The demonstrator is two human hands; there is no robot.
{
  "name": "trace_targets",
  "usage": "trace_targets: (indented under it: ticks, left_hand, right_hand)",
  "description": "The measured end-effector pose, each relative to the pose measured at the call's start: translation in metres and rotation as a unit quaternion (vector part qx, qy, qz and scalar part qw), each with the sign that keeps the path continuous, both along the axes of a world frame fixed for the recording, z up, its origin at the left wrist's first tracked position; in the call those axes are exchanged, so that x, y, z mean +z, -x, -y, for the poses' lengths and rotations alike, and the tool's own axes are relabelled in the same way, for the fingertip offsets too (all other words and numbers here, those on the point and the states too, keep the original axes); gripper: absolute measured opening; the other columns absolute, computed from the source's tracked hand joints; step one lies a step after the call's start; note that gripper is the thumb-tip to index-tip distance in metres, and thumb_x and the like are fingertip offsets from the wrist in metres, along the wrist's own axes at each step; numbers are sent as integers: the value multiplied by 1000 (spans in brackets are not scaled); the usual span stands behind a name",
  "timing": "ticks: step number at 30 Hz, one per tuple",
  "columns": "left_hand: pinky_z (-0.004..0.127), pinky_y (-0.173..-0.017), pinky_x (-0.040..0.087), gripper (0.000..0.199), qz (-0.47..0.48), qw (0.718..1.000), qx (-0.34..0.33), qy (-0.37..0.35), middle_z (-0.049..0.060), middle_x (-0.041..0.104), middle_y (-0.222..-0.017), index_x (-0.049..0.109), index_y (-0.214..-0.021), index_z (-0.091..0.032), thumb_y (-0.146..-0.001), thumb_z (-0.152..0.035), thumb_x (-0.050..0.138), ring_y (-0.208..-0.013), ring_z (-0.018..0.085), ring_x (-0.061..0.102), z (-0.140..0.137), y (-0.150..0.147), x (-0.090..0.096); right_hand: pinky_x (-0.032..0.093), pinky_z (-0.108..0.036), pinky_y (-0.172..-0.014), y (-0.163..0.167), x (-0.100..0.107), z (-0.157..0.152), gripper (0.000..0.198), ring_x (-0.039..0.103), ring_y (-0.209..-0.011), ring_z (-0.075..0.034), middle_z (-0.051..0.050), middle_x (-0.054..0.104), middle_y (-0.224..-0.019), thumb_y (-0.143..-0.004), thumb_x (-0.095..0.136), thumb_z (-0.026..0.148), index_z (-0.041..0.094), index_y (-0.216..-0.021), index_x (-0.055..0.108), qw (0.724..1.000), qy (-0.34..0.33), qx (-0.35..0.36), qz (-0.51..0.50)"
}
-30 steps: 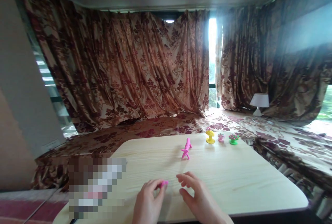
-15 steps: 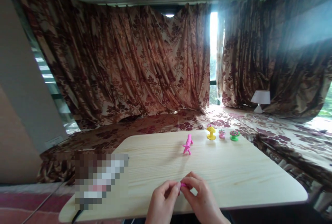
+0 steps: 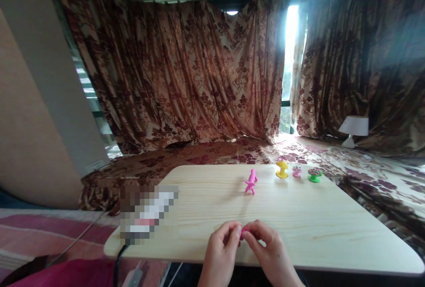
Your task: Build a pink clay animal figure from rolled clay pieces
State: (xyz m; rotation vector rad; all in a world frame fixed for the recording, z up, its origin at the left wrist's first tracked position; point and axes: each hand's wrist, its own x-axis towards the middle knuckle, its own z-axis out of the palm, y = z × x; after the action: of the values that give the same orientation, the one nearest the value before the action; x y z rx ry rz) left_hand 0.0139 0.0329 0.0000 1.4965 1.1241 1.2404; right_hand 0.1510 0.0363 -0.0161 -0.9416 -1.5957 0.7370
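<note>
Between the fingertips of my left hand (image 3: 224, 243) and my right hand (image 3: 267, 243) is a small piece of pink modelling clay (image 3: 243, 233). Both hands are closed in a pinch on it, above the near edge of the table, and the fingers cover most of the piece. Beyond them a pink clay figure (image 3: 251, 182) stands on legs. Farther right are a yellow mushroom-shaped clay model (image 3: 282, 169), a small pink one with dots (image 3: 296, 172) and a green one with a pink-dotted cap (image 3: 314, 175).
The pale wooden table (image 3: 206, 198) has a pixelated, blurred-out object (image 3: 151, 214) on its left, with a black cable (image 3: 118, 260) running off the near edge. Behind stand a white lamp (image 3: 353, 127) on a flowered ledge and patterned curtains (image 3: 186, 79).
The whole view has shifted, so the table, figures and hands appear farther right. My hands still pinch the pink clay, with the fingers slightly repositioned.
</note>
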Motion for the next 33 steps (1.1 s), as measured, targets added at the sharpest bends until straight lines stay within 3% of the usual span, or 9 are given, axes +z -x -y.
trace_targets:
  ticks: [5, 11, 16, 21, 25, 29, 33]
  left_hand:
    - [26, -76, 48, 23, 19, 1000, -13, 4, 6, 69, -83, 66, -88, -15, -80, -36, 59, -80, 19, 63, -1, 2, -7]
    - [26, -74, 48, 22, 30, 1000, 3, -5, 5, 69, -80, 66, -83, -15, -80, -36, 59, -79, 19, 62, -3, -1, -9]
    - [24, -69, 47, 26, 8, 1000, 16, -13, 3, 67, -74, 67, -81, -15, -83, -38, 55, -74, 18, 61, 0, -1, -7]
    - [27, -75, 47, 26, -4, 1000, 5, -21, 4, 68, -81, 68, -90, -16, -82, -38, 55, -80, 19, 62, -1, 1, -4]
    - [25, -70, 46, 28, -15, 999, 21, -24, 3, 65, -72, 67, -82, -15, -84, -39, 52, -73, 17, 59, -2, 1, -5]
    - [23, -63, 44, 32, -46, 998, 30, -26, 2, 61, -66, 67, -79, -15, -86, -40, 49, -67, 16, 56, -2, -1, -5]
    - [25, -63, 45, 35, -64, 997, 32, -29, 4, 63, -66, 67, -76, -15, -86, -41, 47, -67, 17, 57, -5, -3, -6]
  right_hand:
    - [46, -25, -65, -3, -9, -3, 22, 59, -70, -17, -2, 65, -71, -82, 59, 38, 18, -76, 66, 995, 66, 8, -68]
    - [50, -29, -72, -6, -12, -7, 32, 62, -81, -20, -6, 69, -88, -80, 60, 42, 19, -101, 66, 990, 98, 17, -100]
    - [49, -27, -66, -5, -16, -10, 27, 60, -71, -18, -3, 66, -74, -78, 62, 44, 18, -82, 67, 989, 97, 11, -109]
    - [47, -26, -63, -5, -15, -8, 27, 57, -70, -17, -3, 63, -75, -79, 61, 43, 18, -88, 67, 990, 95, 5, -100]
    - [47, -25, -64, -3, -12, -7, 27, 57, -76, -17, -3, 58, -83, -79, 61, 40, 20, -97, 66, 994, 70, 25, -86]
    - [44, -24, -63, -3, -9, -5, 23, 54, -68, -15, -1, 58, -71, -82, 59, 39, 18, -76, 66, 995, 69, 26, -70]
    - [42, -23, -61, -5, -4, -2, 27, 51, -64, -14, 0, 57, -65, -84, 56, 40, 17, -71, 64, 995, 71, 22, -65]
